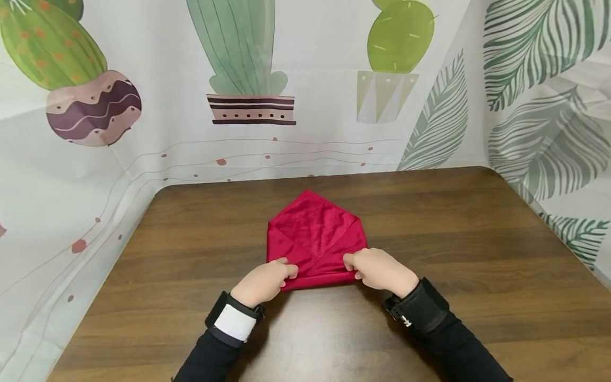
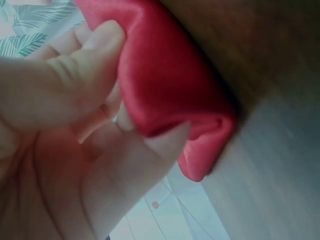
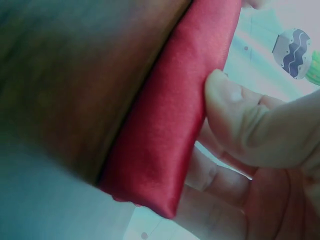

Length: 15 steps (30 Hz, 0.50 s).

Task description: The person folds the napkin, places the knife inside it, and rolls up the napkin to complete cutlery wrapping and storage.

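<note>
A red satin cloth lies folded on the table, its peak pointing away from me and its near edge turned up into a thick straight band. At that band's left end, my left hand pinches the fold. The left wrist view shows the thumb on the rounded fold of cloth, with other fingers at its end. My right hand pinches the band near its right end. In the right wrist view its thumb presses the upper edge of the smooth roll, and the other fingers are partly hidden behind the cloth.
The brown wood-grain table extends on all sides of the cloth. A white hanging sheet printed with cacti and leaves stands behind the table and along its sides. Black cuffs are on both wrists.
</note>
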Each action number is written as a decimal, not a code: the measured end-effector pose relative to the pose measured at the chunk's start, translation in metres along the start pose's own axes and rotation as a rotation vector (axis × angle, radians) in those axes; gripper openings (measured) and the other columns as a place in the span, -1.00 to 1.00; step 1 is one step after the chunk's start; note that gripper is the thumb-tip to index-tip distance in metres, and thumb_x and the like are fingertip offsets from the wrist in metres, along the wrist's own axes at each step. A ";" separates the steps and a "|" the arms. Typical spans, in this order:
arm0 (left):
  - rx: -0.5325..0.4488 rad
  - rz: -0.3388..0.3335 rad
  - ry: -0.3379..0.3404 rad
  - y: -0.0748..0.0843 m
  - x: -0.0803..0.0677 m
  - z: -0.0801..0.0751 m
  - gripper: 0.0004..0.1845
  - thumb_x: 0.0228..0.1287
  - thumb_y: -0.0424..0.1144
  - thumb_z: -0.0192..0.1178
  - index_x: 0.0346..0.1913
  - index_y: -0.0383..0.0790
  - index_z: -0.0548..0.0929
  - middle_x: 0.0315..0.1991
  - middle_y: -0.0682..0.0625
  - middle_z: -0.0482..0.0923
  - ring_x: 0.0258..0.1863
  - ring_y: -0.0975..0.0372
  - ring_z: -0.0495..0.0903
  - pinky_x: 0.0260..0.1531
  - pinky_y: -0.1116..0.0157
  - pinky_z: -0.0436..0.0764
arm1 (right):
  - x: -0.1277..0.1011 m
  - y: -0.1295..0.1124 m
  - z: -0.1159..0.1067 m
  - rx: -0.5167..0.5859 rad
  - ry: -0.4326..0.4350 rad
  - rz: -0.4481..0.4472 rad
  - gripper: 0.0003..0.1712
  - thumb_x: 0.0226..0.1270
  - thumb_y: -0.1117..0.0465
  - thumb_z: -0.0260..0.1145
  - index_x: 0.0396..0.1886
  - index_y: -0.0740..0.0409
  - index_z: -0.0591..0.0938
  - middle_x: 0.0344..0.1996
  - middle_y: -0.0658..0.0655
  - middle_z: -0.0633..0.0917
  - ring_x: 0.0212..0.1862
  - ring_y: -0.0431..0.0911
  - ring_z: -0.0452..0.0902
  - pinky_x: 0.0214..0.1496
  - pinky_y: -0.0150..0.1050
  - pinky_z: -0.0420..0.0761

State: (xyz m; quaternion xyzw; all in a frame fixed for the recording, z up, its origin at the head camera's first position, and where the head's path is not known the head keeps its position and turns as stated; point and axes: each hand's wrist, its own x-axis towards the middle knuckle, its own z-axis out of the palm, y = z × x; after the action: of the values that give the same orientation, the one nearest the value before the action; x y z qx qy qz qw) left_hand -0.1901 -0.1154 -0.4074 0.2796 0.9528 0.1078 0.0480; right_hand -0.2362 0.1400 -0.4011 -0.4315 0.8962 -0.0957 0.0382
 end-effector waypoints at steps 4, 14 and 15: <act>-0.022 -0.013 0.003 -0.002 0.001 0.000 -0.75 -0.10 -0.53 0.26 -0.41 -0.18 0.46 -0.46 0.01 0.41 -0.47 0.26 0.45 -0.51 0.43 0.45 | 0.001 0.000 0.002 0.019 0.005 0.009 -0.76 -0.06 0.44 0.30 -0.53 0.09 0.43 -0.63 -0.08 0.45 -0.55 -0.21 0.38 -0.53 -0.33 0.40; -0.005 0.002 0.060 -0.003 0.001 0.002 -0.70 -0.12 -0.56 0.25 -0.54 -0.17 0.36 -0.56 0.08 0.26 -0.56 0.31 0.40 -0.59 0.48 0.38 | 0.001 -0.002 0.003 -0.151 0.116 0.017 -0.68 -0.14 0.38 0.35 -0.67 0.00 0.36 -0.68 -0.12 0.37 -0.54 -0.20 0.42 -0.58 -0.32 0.39; 0.010 0.000 0.069 -0.003 0.002 0.003 -0.71 -0.12 -0.56 0.24 -0.55 -0.17 0.37 -0.56 0.08 0.27 -0.56 0.31 0.41 -0.60 0.49 0.39 | 0.001 -0.002 0.003 -0.166 0.124 0.019 -0.65 -0.15 0.40 0.35 -0.68 0.00 0.34 -0.70 -0.13 0.35 -0.57 -0.21 0.40 -0.59 -0.33 0.37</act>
State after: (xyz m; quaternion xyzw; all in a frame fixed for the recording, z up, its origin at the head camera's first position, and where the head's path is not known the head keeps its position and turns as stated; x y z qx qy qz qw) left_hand -0.1927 -0.1165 -0.4111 0.2762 0.9544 0.1127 0.0136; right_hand -0.2352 0.1378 -0.4038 -0.4179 0.9058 -0.0470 -0.0523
